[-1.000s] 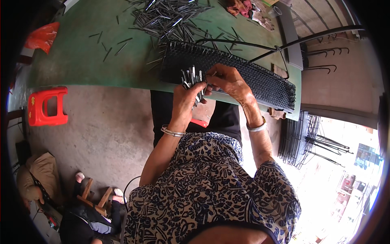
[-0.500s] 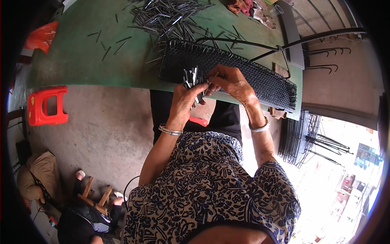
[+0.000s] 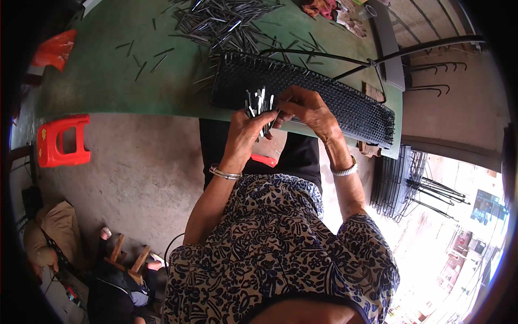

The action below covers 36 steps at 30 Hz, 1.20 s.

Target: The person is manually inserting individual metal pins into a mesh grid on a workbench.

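A bundle of thin dark and silvery metal strips [image 3: 260,102] stands roughly upright in my left hand [image 3: 243,132], which is closed round its lower part. Against the right side of that bundle, my right hand [image 3: 310,110] has its fingers drawn together in a pinch. What lies between those fingertips is hidden. Both hands are at the table's near edge, in front of a long black rack [image 3: 334,102] with a dense grid of small holes. Farther back, a loose pile of similar strips [image 3: 221,27] lies on the green table [image 3: 102,81].
Bent black rods [image 3: 426,47] arch over the rack's right part. Stray strips [image 3: 141,70] lie left of the pile. Cloths and a clear cup [image 3: 368,12] sit far right. A red stool [image 3: 63,140] stands left; black wire racks [image 3: 399,189] are at right. Another person [image 3: 113,297] is lower left.
My right fingertips have shifted slightly in against the bundle, and the strips in my left hand have turned a little. The person at lower left has moved slightly.
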### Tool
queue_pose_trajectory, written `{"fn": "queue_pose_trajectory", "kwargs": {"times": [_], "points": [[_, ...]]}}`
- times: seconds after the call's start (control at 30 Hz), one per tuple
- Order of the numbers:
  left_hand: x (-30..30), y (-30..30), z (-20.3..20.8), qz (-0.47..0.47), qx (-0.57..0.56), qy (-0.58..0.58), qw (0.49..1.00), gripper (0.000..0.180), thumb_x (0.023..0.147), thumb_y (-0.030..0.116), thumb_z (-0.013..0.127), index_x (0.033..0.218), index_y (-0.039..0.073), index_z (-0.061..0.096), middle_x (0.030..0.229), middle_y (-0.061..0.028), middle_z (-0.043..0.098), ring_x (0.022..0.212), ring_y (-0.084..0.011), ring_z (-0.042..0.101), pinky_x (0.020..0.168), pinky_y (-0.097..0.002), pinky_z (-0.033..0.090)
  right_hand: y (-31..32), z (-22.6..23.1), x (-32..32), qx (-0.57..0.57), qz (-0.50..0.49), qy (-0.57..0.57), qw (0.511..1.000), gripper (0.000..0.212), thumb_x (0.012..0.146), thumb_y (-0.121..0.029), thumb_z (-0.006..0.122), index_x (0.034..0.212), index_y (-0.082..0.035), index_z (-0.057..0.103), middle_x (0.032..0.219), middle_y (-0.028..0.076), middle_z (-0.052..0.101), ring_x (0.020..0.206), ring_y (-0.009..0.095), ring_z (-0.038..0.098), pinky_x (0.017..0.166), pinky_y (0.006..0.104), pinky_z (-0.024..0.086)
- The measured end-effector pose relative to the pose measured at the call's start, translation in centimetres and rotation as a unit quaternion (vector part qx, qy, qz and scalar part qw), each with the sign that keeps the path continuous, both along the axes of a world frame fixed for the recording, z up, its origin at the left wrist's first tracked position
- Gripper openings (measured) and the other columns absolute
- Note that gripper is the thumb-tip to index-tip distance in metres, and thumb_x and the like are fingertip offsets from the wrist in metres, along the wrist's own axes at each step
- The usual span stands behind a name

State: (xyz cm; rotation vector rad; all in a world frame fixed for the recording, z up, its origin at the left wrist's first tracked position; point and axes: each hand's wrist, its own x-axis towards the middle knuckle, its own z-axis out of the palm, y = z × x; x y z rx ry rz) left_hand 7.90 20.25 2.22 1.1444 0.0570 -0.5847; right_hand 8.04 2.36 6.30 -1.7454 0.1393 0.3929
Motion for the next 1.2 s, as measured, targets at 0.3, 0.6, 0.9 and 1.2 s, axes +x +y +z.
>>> {"fn": "queue_pose_trajectory", "kwargs": {"times": [0.3,0.6,0.9,1.2], "points": [[0.3,0.3,-1.0,0.017,-0.006,0.048,0.999,0.02,0.084,0.02,0.068,0.089,0.001,0.07,0.081,-0.0069,0.071,0.07,-0.0131,0.067,0.05,-0.0254,0.047,-1.1,-0.8,0.1,0.012,-0.018,-0.029,0.999,0.017,0.086,-0.009,0.062,0.097,0.004,0.062,0.082,0.01,0.066,0.072,0.014,0.064,0.069,0.0264,0.051],[-0.2,-0.2,-0.9,0.035,-0.139,0.183,0.973,0.023,0.09,0.014,0.061,0.109,0.0,0.063,0.101,-0.0155,0.069,0.094,-0.0236,0.068,0.071,-0.0367,0.057,-0.3,-1.2,3.0,-0.213,-0.2,-0.267,0.918,0.009,0.09,-0.006,0.058,0.095,0.002,0.059,0.078,0.009,0.068,0.07,0.013,0.066,0.065,0.0261,0.05],[-0.5,-0.7,-0.7,0.031,-0.197,0.254,0.946,0.019,0.088,0.011,0.065,0.105,0.002,0.065,0.095,-0.0123,0.068,0.083,-0.0209,0.067,0.072,-0.0391,0.059,-1.0,-4.0,5.6,-0.293,-0.154,-0.318,0.889,0.008,0.088,-0.006,0.06,0.095,-0.003,0.058,0.073,0.009,0.067,0.067,0.018,0.068,0.062,0.0285,0.05],[-0.6,-0.5,-1.5,0.032,-0.117,0.196,0.973,0.02,0.088,0.017,0.065,0.104,0.005,0.065,0.09,-0.0095,0.07,0.078,-0.0164,0.066,0.058,-0.0276,0.05,-1.8,-3.4,5.6,-0.312,-0.114,-0.315,0.889,0.007,0.087,-0.006,0.061,0.094,-0.004,0.062,0.075,0.011,0.068,0.068,0.019,0.068,0.063,0.0287,0.051]]}}
